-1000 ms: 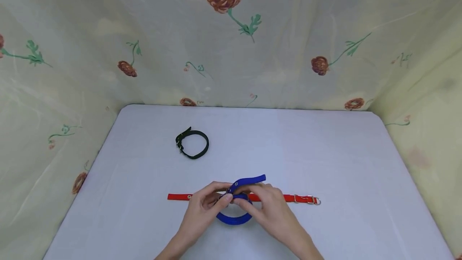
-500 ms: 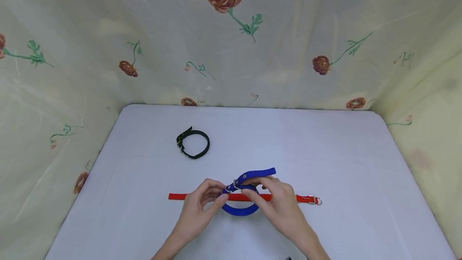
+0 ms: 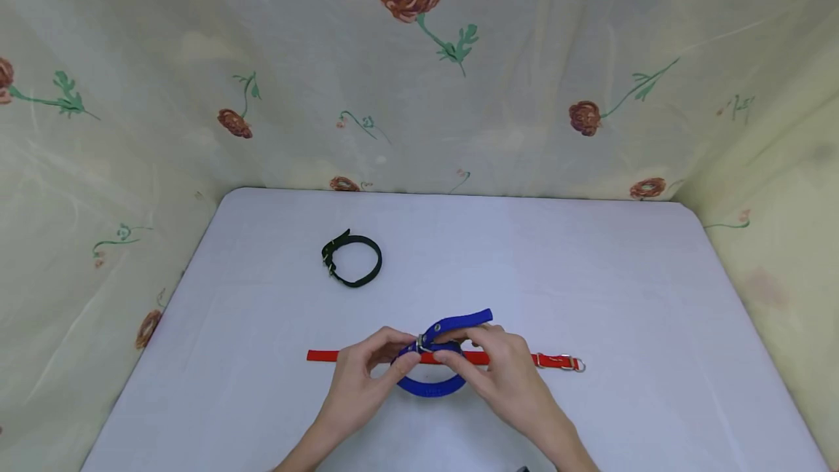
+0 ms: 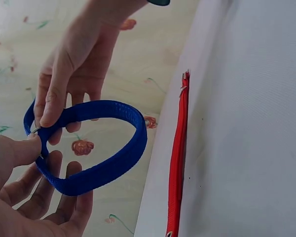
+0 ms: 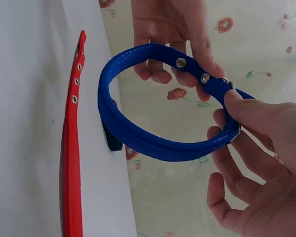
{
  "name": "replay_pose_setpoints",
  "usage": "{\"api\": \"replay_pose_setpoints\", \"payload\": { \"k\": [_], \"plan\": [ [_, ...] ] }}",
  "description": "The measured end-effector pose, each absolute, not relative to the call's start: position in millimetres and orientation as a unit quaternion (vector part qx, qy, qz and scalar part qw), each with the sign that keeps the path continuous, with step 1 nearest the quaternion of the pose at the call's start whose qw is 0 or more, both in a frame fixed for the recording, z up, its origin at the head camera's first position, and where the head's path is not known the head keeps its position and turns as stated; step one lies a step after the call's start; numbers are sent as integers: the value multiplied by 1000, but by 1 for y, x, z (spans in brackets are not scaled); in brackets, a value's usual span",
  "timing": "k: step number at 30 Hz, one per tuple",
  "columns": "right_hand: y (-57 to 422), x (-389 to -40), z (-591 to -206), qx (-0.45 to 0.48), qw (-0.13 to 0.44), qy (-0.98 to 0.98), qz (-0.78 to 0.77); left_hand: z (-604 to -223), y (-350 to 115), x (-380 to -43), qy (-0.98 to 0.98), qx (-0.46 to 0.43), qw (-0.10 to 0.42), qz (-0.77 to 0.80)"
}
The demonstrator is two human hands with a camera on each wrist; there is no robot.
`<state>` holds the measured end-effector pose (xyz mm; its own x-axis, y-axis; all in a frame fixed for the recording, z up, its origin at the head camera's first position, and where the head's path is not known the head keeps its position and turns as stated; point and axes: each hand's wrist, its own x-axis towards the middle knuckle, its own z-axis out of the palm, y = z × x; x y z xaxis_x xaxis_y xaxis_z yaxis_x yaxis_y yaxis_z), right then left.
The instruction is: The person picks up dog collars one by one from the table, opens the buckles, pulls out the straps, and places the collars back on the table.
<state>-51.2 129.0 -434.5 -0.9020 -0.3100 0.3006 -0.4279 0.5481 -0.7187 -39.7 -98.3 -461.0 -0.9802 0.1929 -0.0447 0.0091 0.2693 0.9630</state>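
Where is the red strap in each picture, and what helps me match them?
Head: the red strap lies across the lower middle, partly hidden by the left hand and right hand.
Left wrist: just right of centre, running up from the bottom edge, buckle end at top.
Right wrist: on the left side, also rising from the bottom edge, eyelet end at top.
Shared landmark: the blue collar, held between both hands.

No readable text, no legible labels or brands, no numbers or signs made out
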Motion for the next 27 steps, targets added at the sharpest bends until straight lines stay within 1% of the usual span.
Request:
{"api": "replay_pose_setpoints", "payload": {
  "k": [5,7,10,16,27],
  "plan": [
    [130,-53,-436,189,109,-870,441,-462,-98,-41,798,51,58,598],
    [132,-54,-436,176,129,-866,449,-462,-99,-41,797,41,57,600],
    [134,-56,-435,159,144,-862,459,-463,-100,-40,794,36,59,604],
    [137,-56,-434,153,137,-865,458,-464,-102,-39,788,45,69,610],
    [136,-56,-434,153,118,-871,452,-463,-101,-38,789,31,89,607]
  ]
}}
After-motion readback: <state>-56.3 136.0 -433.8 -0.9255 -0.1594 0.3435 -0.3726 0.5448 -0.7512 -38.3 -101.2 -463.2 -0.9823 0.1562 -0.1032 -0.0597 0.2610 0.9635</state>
